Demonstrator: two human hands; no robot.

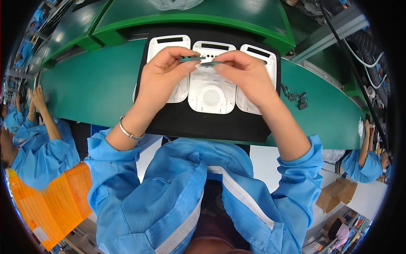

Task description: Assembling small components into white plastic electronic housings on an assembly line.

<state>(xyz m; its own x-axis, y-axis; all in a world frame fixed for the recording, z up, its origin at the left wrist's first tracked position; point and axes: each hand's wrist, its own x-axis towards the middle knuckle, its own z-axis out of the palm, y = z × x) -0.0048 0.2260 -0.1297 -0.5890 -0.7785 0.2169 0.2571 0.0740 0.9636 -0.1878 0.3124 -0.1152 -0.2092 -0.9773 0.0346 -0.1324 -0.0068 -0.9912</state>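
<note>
So we've got a long green worktop [97,89] curving across the view, with a raised green ledge [190,19] behind it at 12 o'clock. Sitting on it right in front of us is a black mat [211,122], and on that mat there are three white plastic housings [210,91] lined up side by side, each with a dark slot window at the top and a round speaker grille lower down.

Our left hand [163,76] comes in from 7 o'clock with a thin silver bracelet [128,132] on the wrist, and our right hand [247,76] comes in from 5 o'clock. Both are held up over the housings, near the top of the middle one. Left fingers [182,54] are pinched closed on a small teal part [191,59], and right fingers [224,61] are pinched on a second small teal part [210,64]; the two pieces meet between the hands, probably touching, but it's too small to be sure.

Over at 3 o'clock, a little pile of small dark parts [296,96] lies on the worktop, well apart from the mat.

Other people in blue coats sit at 9 o'clock and 4 o'clock. An orange crate [50,203] sits at 8 o'clock.
</note>
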